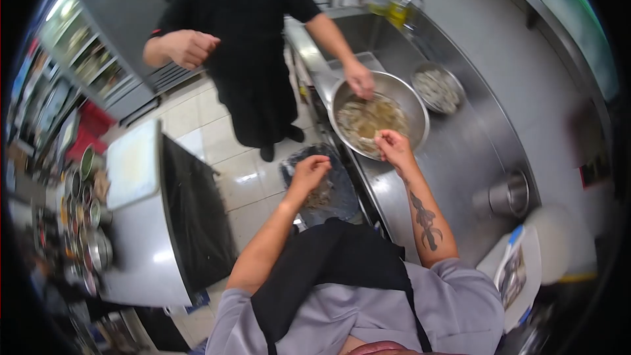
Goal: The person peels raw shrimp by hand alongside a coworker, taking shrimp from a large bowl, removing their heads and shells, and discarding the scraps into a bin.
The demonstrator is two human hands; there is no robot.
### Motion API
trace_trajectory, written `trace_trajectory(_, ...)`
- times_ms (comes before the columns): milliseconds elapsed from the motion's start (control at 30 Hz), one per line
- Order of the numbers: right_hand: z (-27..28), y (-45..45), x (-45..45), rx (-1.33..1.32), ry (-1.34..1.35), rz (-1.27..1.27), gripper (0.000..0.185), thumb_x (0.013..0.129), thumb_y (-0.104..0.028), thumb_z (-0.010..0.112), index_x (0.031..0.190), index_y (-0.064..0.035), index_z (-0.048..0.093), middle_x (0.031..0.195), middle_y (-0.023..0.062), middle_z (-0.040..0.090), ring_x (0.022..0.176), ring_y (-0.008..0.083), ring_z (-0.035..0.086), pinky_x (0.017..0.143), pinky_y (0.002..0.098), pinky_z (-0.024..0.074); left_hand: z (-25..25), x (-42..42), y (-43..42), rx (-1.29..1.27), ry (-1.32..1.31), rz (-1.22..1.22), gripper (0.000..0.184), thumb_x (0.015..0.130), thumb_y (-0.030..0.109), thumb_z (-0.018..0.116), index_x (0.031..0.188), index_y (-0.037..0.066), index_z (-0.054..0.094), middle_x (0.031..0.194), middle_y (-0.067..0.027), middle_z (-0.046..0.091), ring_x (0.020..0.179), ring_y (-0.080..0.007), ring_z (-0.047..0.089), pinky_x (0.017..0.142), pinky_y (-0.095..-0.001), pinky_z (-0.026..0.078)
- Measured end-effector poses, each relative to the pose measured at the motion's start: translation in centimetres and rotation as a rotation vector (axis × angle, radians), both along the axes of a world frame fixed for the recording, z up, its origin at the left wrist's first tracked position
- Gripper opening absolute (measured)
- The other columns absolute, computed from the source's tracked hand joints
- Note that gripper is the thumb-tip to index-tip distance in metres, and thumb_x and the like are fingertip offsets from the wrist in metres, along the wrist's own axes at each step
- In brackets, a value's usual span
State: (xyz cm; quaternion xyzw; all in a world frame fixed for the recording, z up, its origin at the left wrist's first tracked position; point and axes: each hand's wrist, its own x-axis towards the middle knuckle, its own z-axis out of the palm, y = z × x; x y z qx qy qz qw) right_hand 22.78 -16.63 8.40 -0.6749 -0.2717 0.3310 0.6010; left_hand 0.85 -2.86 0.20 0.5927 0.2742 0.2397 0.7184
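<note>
A wide steel bowl (415, 106) on the counter holds what look like raw shrimp (371, 120) in cloudy liquid. At the bowl's near rim is my right hand (396, 149), its thumb and fingertips closed together. Anything in that pinch is too small to make out. My left hand (311, 173) is above a bin lined with dark plastic (342, 200), with its fingers curled shut; their contents are hidden. Scraps resembling shells (319, 197) lie in the bin. Beyond the large bowl stands a smaller metal bowl of pale, shrimp-like pieces (437, 89).
A co-worker in black (253, 46) stands opposite, one hand (359, 79) reaching into the large bowl. The sink (358, 26) is behind it. A metal container (509, 195) lies on the counter to the right. On the left is a worktable (141, 243) with a white board (133, 164).
</note>
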Motion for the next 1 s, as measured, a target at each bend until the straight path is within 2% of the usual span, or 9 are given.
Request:
trace_trajectory(267, 1.2, -5.0, 7.8, -0.101, 0.006, -0.173, 0.012, 0.09, -0.012, 0.063, 0.099, -0.0041, 0.063, 0.071, -0.001, 0.061, 0.051, 0.0041, 0.049, 0.045, 0.0195, 0.0405, 0.5, 1.7, -0.8, -0.1, 0.095, -0.072, 0.024, 0.091, 0.012, 0.064, 0.109, -0.004, 0.063, 0.089, -0.0056, 0.068, 0.076, -0.0098, 0.061, 0.069, -0.0223, 0.05)
trace_trajectory(333, 1.6, -5.2, 11.3, -0.041, -0.068, -0.17, 0.011, 0.091, -0.012, 0.06, 0.098, -0.0043, 0.064, 0.072, -0.0005, 0.061, 0.051, 0.0047, 0.05, 0.044, 0.0199, 0.0413, 0.3, 1.4, -0.7, -0.059, 0.134, -0.103, 0.023, 0.092, 0.018, 0.064, 0.11, 0.003, 0.064, 0.092, -0.0017, 0.068, 0.076, -0.0073, 0.06, 0.067, -0.0214, 0.047)
trace_trajectory(400, 3.9, -4.6, 14.5, 0.161, 0.084, -0.376, 0.012, 0.091, -0.013, 0.059, 0.097, -0.0054, 0.064, 0.075, 0.0008, 0.063, 0.054, 0.0057, 0.052, 0.045, 0.0209, 0.0435, -0.1, 1.4, -0.6, -0.078, 0.123, -0.117, 0.024, 0.092, 0.018, 0.064, 0.111, 0.003, 0.064, 0.092, -0.0017, 0.068, 0.076, -0.0072, 0.06, 0.067, -0.0212, 0.047)
trace_trajectory(533, 4.1, -3.1, 16.8, 0.085, -0.016, -0.53, 0.014, 0.09, -0.015, 0.06, 0.099, -0.0061, 0.065, 0.077, 0.002, 0.065, 0.059, 0.0069, 0.056, 0.048, 0.0222, 0.0462, -0.3, 1.1, -0.5, -0.105, 0.104, -0.101, 0.023, 0.092, 0.016, 0.064, 0.111, 0.003, 0.064, 0.092, -0.0021, 0.068, 0.075, -0.007, 0.06, 0.067, -0.0206, 0.048)
trace_trajectory(667, -4.7, 0.3, 15.4, -0.283, -0.817, 0.105, 0.015, 0.084, -0.012, 0.061, 0.095, -0.0047, 0.068, 0.081, 0.0085, 0.069, 0.07, 0.0215, 0.066, 0.064, 0.0355, 0.054, 0.1, 0.0, 0.0, -0.111, 0.103, -0.06, 0.022, 0.091, 0.013, 0.065, 0.109, 0.0, 0.064, 0.09, -0.0036, 0.068, 0.076, -0.008, 0.061, 0.069, -0.0211, 0.049)
trace_trajectory(733, -4.9, 1.5, 11.9, -0.469, -1.009, 0.305, 0.015, 0.079, -0.009, 0.062, 0.092, -0.0047, 0.07, 0.09, 0.015, 0.069, 0.082, 0.0324, 0.067, 0.075, 0.0415, 0.0541, 0.3, -0.5, 0.2, -0.116, 0.112, -0.035, 0.022, 0.09, 0.011, 0.065, 0.107, -0.003, 0.064, 0.089, -0.0046, 0.068, 0.077, -0.0087, 0.061, 0.071, -0.0215, 0.05)
trace_trajectory(833, -6.4, 2.7, 10.6, -0.651, -1.279, 0.521, 0.019, 0.076, -0.009, 0.063, 0.094, -0.0059, 0.07, 0.099, 0.0183, 0.067, 0.092, 0.0374, 0.065, 0.08, 0.045, 0.0533, -0.2, -1.1, 1.0, -0.07, 0.11, -0.008, 0.023, 0.089, 0.011, 0.065, 0.107, -0.003, 0.064, 0.088, -0.0041, 0.068, 0.077, -0.0085, 0.061, 0.07, -0.0218, 0.05)
trace_trajectory(967, -7.9, 3.3, 10.3, -0.865, -1.237, 0.474, 0.027, 0.068, -0.013, 0.073, 0.095, -0.0083, 0.072, 0.094, 0.0186, 0.068, 0.092, 0.0358, 0.065, 0.083, 0.0446, 0.0518, -0.8, -1.8, 1.2, 0.076, 0.083, -0.02, 0.025, 0.089, 0.015, 0.067, 0.108, -0.001, 0.066, 0.09, -0.0052, 0.069, 0.081, -0.0088, 0.062, 0.071, -0.0223, 0.05)
trace_trajectory(1000, -8.1, 3.2, 10.6, -0.899, -1.374, 0.611, 0.027, 0.067, -0.015, 0.074, 0.093, -0.0064, 0.071, 0.093, 0.0179, 0.069, 0.092, 0.0348, 0.066, 0.082, 0.0448, 0.0522, -2.0, -1.7, 1.4, 0.122, 0.068, -0.028, 0.027, 0.089, 0.02, 0.067, 0.107, 0.001, 0.067, 0.09, -0.0054, 0.069, 0.083, -0.0086, 0.063, 0.072, -0.022, 0.05)
